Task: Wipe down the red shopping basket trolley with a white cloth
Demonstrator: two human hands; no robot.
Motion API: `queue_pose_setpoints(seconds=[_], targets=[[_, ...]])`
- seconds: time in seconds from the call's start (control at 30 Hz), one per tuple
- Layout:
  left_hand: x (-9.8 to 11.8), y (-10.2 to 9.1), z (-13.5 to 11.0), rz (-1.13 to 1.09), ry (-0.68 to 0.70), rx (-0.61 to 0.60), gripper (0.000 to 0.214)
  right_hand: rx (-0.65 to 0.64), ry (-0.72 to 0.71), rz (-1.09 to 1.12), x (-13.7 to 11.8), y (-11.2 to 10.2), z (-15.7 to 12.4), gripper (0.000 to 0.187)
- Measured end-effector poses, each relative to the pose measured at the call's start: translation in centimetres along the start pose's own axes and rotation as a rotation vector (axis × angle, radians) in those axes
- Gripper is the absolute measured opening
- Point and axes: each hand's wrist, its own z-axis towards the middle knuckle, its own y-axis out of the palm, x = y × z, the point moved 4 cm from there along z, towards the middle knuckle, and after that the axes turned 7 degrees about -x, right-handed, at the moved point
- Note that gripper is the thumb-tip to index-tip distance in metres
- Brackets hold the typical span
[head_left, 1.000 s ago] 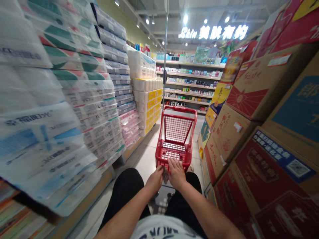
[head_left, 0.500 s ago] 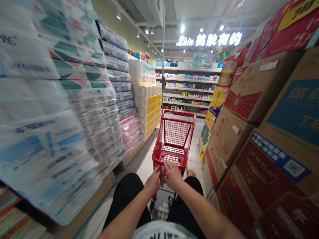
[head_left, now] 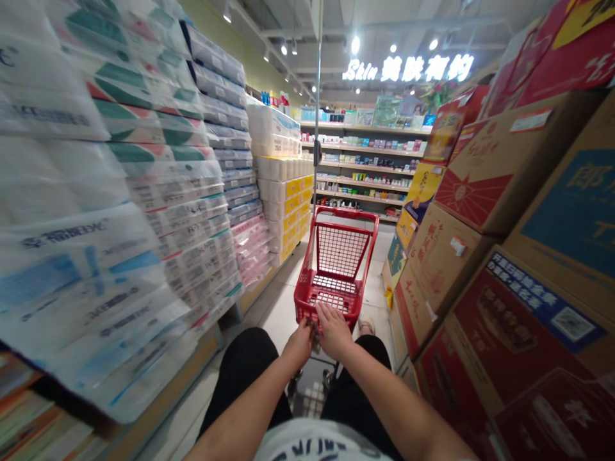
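A red plastic shopping cart (head_left: 303, 282) stands in front of me, its grid basket holding nothing that I can see. My right hand (head_left: 334, 331) lies over the cart's near edge with its fingers stretched forward and close together. Close beside it, my left hand (head_left: 298, 342) is closed at the same edge, its fingertips pressed together. Between the hands shows a small brownish patch, too small and blurred to name. The undersides of both hands are hidden.
Stacked packs of tissue paper (head_left: 177, 224) line the left side on a low platform. Cardboard cartons (head_left: 475, 166) are piled on the right. A narrow tiled aisle runs between them. Ahead are a thin metal pole (head_left: 318, 96) and shelves (head_left: 365, 147) of small packages.
The stacks on both sides have shifted slightly outward in view, and the shelves look a little nearer. The hands keep their place at the cart's near edge.
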Motion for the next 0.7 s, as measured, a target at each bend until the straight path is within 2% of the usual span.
queue_pose_setpoints(seconds=[0.2, 0.4, 0.5, 0.57, 0.63, 0.7], targets=[[-0.1, -0.2, 0.2, -0.093, -0.041, 0.028, 0.029, -0.076, 0.003, -0.018, -0.1, -0.1, -0.4, 0.079], [1.3, -1.3, 0.3, -0.19, -0.009, 0.081, 0.031, -0.08, -0.075, -0.017, 0.6, -0.5, -0.7, 0.082], [2.3, -1.8, 0.0, -0.235, 0.022, 0.093, 0.032, 0.009, -0.254, -0.014, 0.6, -0.5, -2.1, 0.074], [3.1, -2.2, -0.2, -0.285, 0.061, 0.123, 0.033, 0.118, -0.384, -0.006, 0.5, -0.2, -3.3, 0.068], [3.8, -2.6, -0.4, -0.358, 0.122, 0.173, 0.033, 0.242, -0.395, 0.03, 0.9, 0.3, -4.3, 0.067], [4.4, -2.9, -0.4, -0.425, 0.178, 0.228, 0.033, 0.326, -0.341, 0.095, 1.4, 0.9, -4.7, 0.066]])
